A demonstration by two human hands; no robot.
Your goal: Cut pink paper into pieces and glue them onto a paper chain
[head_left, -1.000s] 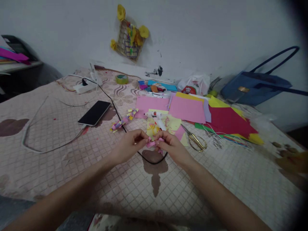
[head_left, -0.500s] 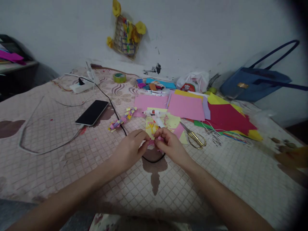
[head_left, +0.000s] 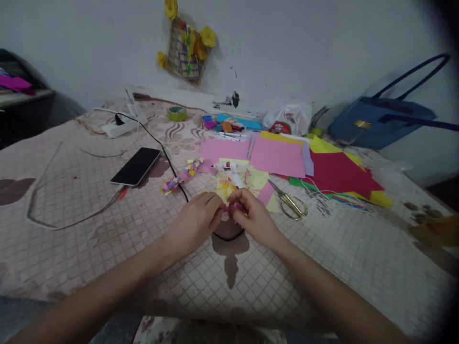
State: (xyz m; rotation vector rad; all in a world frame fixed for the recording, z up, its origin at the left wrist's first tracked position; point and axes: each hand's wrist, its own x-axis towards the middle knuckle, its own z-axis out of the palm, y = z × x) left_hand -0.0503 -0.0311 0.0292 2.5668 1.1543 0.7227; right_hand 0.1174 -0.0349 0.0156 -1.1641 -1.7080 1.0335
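My left hand (head_left: 202, 217) and my right hand (head_left: 253, 215) meet at the middle of the table, fingertips pinched on a small pink paper piece (head_left: 226, 209) between them. Most of that piece is hidden by the fingers. Just beyond lie a pale yellow sheet (head_left: 255, 177) with scraps on it and white glue tubes or markers (head_left: 229, 166). A black cord (head_left: 229, 238) loops under my hands. Left of them rests a garland of pink, purple and yellow paper bits (head_left: 181, 177). Gold-handled scissors (head_left: 293, 204) lie to the right.
Pink sheets (head_left: 278, 156), a red sheet (head_left: 342, 176) and tangled white string (head_left: 322, 203) spread at the right. A phone (head_left: 136, 166) on a white cable lies left, near a power strip (head_left: 124, 126). Green tape (head_left: 177, 113) and a blue bag (head_left: 387, 122) stand farther back.
My hands stay together with only small finger movements on the pink paper piece; the right hand has shifted slightly left. The whole view has moved a little.
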